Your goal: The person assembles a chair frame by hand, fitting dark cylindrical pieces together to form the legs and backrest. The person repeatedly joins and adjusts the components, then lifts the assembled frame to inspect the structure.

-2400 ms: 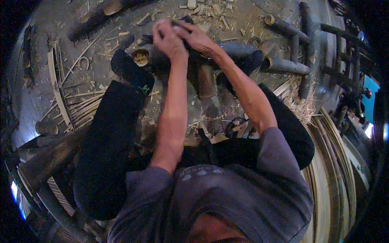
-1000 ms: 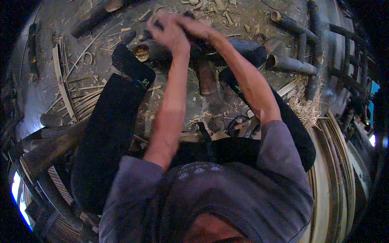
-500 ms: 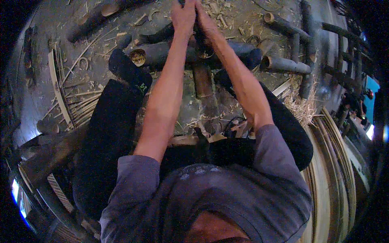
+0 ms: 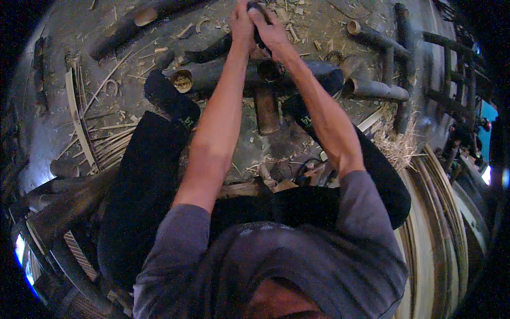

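Dark tool point(image 4: 258, 24) between both hands point(image 4: 255, 21) (clasped together).

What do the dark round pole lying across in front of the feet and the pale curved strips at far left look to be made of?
The dark round pole looks like bamboo: its cut end is hollow, ringed by a pale wall, with a dull dark skin. The pale curved strips seem to be split bamboo, thin, flat, bowed and matt. Both hands grip something dark above the pole; its material is unclear.
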`<state>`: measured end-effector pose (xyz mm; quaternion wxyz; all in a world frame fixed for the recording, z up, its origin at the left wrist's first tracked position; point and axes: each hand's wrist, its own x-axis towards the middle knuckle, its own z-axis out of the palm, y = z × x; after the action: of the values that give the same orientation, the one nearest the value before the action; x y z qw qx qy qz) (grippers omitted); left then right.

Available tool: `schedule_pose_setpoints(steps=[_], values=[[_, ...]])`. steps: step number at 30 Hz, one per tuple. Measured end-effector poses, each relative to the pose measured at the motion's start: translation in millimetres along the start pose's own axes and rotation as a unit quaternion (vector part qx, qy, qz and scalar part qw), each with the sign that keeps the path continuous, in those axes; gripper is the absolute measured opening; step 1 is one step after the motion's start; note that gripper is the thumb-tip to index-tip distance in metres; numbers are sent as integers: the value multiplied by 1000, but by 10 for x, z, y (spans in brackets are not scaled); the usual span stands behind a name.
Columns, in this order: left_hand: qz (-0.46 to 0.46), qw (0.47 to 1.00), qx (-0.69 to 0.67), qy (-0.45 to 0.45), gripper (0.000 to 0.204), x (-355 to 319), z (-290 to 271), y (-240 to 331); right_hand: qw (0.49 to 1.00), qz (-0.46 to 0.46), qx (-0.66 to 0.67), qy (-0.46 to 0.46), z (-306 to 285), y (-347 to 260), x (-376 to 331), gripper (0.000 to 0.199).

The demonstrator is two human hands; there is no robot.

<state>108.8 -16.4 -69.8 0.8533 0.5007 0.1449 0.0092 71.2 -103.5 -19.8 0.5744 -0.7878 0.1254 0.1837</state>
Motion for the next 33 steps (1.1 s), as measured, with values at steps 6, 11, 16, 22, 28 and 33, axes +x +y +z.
schedule_pose_setpoints(steps=[6, 11, 16, 22, 28, 33], values=[[109, 897, 190, -385, 48, 15, 624, -66, 953, -62, 62, 289, -293, -26, -361, 70], [99, 832, 228, -495, 48, -418, 1094, -472, 874, -120, 211, 421, -347, 418, -778, 70], [75, 880, 238, -405, 56, -202, 919, -555, 878, -115, 296, 359, -239, 227, -639, 65], [32, 960, 273, -50, 48, -367, 447, 401, 963, 38, 266, -16, -242, 336, 62, 72], [155, 924, 254, 240, 41, -857, 95, 573, 967, 18, 115, -226, 136, 54, -111, 67], [96, 881, 44, 462, 44, -1579, -269, 395, 903, -179, -122, -371, 420, 68, -387, 56]])
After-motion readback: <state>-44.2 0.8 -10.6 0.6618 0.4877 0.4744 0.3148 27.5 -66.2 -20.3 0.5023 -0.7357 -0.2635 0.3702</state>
